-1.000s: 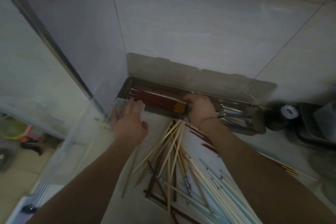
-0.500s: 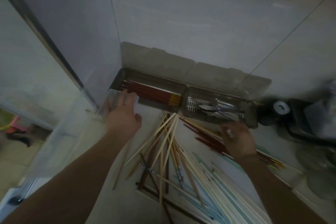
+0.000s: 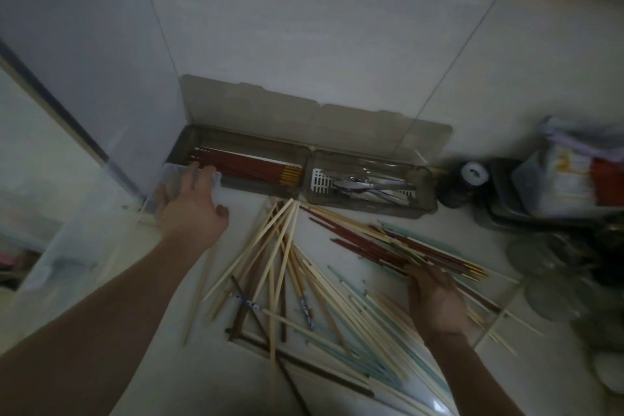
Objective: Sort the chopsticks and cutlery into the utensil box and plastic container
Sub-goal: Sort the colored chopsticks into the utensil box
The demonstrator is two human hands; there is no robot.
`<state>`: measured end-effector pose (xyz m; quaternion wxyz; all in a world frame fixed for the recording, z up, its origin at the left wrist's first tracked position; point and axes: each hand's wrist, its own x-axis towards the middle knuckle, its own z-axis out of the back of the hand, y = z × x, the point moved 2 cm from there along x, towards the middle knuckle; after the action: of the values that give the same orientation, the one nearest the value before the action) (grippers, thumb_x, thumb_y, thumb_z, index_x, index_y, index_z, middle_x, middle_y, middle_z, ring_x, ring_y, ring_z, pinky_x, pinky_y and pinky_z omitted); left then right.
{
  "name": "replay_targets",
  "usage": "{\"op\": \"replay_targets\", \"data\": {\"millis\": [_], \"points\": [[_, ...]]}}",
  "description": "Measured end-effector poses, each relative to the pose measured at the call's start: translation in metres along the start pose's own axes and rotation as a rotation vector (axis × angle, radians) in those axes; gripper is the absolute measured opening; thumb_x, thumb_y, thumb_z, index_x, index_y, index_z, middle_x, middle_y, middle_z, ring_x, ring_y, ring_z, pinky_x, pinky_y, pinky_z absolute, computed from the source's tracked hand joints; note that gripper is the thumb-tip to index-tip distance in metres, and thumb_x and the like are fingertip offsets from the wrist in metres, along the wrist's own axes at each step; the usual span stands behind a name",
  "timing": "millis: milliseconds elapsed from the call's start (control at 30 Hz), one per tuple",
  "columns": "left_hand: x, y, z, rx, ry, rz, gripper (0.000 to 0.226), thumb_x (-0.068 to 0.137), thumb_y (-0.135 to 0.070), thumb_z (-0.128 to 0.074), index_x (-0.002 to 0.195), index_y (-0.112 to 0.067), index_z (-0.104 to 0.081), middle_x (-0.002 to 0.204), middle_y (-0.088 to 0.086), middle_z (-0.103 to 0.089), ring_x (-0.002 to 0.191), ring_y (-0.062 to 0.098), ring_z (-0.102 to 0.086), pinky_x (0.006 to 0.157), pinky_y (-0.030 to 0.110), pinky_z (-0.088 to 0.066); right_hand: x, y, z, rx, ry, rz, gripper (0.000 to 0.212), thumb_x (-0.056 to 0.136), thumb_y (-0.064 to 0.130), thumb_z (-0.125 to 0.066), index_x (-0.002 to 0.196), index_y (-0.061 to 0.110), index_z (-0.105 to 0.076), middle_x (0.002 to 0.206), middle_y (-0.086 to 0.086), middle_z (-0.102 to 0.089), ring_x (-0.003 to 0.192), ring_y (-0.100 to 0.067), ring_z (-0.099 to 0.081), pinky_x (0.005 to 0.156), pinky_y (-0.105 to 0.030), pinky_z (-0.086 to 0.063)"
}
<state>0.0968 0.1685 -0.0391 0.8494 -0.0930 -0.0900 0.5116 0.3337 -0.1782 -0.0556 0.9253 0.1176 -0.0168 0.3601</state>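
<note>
An open brown utensil box (image 3: 305,159) lies against the wall. Its left compartment holds red chopsticks (image 3: 250,167) and its right one holds metal cutlery (image 3: 368,184). My left hand (image 3: 190,209) rests on the end of a clear plastic container (image 3: 84,240), with the fingers lying over its rim beside the box. Loose pale wooden chopsticks (image 3: 280,246), red chopsticks (image 3: 364,246) and pale green chopsticks (image 3: 388,348) are scattered on the counter. My right hand (image 3: 439,300) lies on this pile, fingertips at the loose red ones. Whether it pinches them is hidden.
A dark jar with a white lid (image 3: 474,172) stands right of the box. Beyond it is a dark tray with packets (image 3: 557,179). Glass dishes (image 3: 547,290) sit at the right edge. A white panel (image 3: 84,61) closes the left side.
My right hand has left the utensil box and come back and right to the loose red chopsticks. My left hand has stayed on the clear container.
</note>
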Motion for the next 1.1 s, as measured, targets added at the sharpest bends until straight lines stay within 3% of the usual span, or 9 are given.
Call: {"op": "replay_targets", "data": {"millis": [100, 233, 367, 567, 633, 733, 867, 1000, 1100], "points": [[0.0, 0.0, 0.001, -0.008, 0.001, 0.001, 0.072, 0.078, -0.03, -0.066, 0.142, -0.025, -0.033, 0.153, 0.004, -0.028, 0.137, 0.031, -0.036, 0.114, 0.053, -0.015, 0.007, 0.012, -0.001, -0.005, 0.041, -0.015, 0.039, 0.082, 0.029, -0.039, 0.096, 0.018, -0.074, 0.091, -0.009, -0.07, 0.081, -0.036, -0.064, 0.067, -0.041, -0.054], [-0.001, 0.0, 0.001, 0.006, 0.0, -0.004, 0.072, 0.079, -0.031, -0.065, 0.143, -0.025, -0.032, 0.154, 0.004, -0.027, 0.139, 0.029, -0.033, 0.115, 0.053, -0.014, 0.012, 0.019, -0.005, 0.0, 0.113, -0.146, 0.022, 0.088, 0.019, -0.056, 0.103, 0.021, -0.071, 0.103, -0.008, -0.069, 0.096, -0.034, -0.061, 0.077, -0.037, -0.05], [-0.001, 0.001, 0.0, 0.01, 0.005, 0.002, 0.072, 0.079, -0.031, -0.064, 0.144, -0.025, -0.032, 0.155, 0.004, -0.026, 0.137, 0.029, -0.035, 0.115, 0.053, -0.015, 0.014, 0.02, -0.008, -0.128, 0.248, -0.133, 0.023, 0.089, 0.031, -0.057, 0.11, 0.027, -0.064, 0.115, 0.002, -0.061, 0.112, -0.025, -0.05, 0.083, -0.034, -0.046], [-0.001, 0.0, 0.001, 0.009, 0.004, 0.013, 0.073, 0.078, -0.032, -0.065, 0.143, -0.027, -0.031, 0.155, 0.003, -0.026, 0.139, 0.03, -0.033, 0.115, 0.053, -0.014, 0.005, 0.021, -0.012, -0.147, 0.27, -0.048, 0.019, 0.071, 0.02, -0.077, 0.089, 0.021, -0.071, 0.094, -0.004, -0.066, 0.092, -0.033, -0.058, 0.067, -0.038, -0.05], [-0.002, 0.0, 0.001, 0.012, 0.002, 0.018, 0.073, 0.079, -0.033, -0.064, 0.143, -0.028, -0.03, 0.156, 0.003, -0.025, 0.139, 0.028, -0.032, 0.116, 0.052, -0.013, 0.001, 0.021, -0.012, -0.127, 0.298, -0.029, 0.019, 0.073, 0.02, -0.075, 0.09, 0.023, -0.07, 0.095, -0.004, -0.067, 0.092, -0.033, -0.057, 0.07, -0.04, -0.05], [-0.001, 0.001, 0.0, 0.012, -0.002, 0.017, 0.073, 0.079, -0.034, -0.063, 0.143, -0.03, -0.029, 0.156, 0.001, -0.024, 0.139, 0.026, -0.033, 0.116, 0.053, -0.014, 0.001, 0.019, -0.008, -0.13, 0.209, 0.038, 0.008, 0.076, 0.023, -0.068, 0.084, 0.023, -0.07, 0.089, -0.003, -0.066, 0.085, -0.034, -0.058, 0.066, -0.04, -0.049], [-0.002, -0.001, 0.002, -0.014, 0.002, 0.03, 0.073, 0.08, -0.033, -0.063, 0.145, -0.03, -0.03, 0.157, 0.0, -0.023, 0.138, 0.026, -0.035, 0.115, 0.052, -0.014, 0.019, 0.034, 0.007, 0.07, -0.007, 0.121, 0.033, 0.089, 0.033, -0.039, 0.09, 0.016, -0.067, 0.086, -0.006, -0.067, 0.076, -0.032, -0.059, 0.063, -0.036, -0.047], [-0.002, -0.001, 0.002, -0.019, 0.006, 0.029, 0.074, 0.08, -0.034, -0.061, 0.146, -0.03, -0.028, 0.158, -0.001, -0.021, 0.141, 0.023, -0.03, 0.117, 0.051, -0.012, 0.069, 0.072, 0.028, 0.109, -0.04, 0.23, 0.031, 0.093, 0.031, -0.04, 0.089, 0.014, -0.066, 0.085, -0.008, -0.067, 0.072, -0.029, -0.06, 0.059, -0.027, -0.04], [-0.001, 0.001, 0.002, -0.016, 0.017, 0.02, 0.073, 0.08, -0.035, -0.059, 0.145, -0.031, -0.026, 0.158, -0.001, -0.02, 0.142, 0.024, -0.028, 0.117, 0.053, -0.012, 0.118, 0.089, 0.06, 0.077, 0.105, 0.265, 0.012, 0.093, 0.018, -0.052, 0.088, 0.019, -0.063, 0.088, -0.006, -0.064, 0.081, -0.027, -0.056, 0.064, -0.033, -0.044]]}}
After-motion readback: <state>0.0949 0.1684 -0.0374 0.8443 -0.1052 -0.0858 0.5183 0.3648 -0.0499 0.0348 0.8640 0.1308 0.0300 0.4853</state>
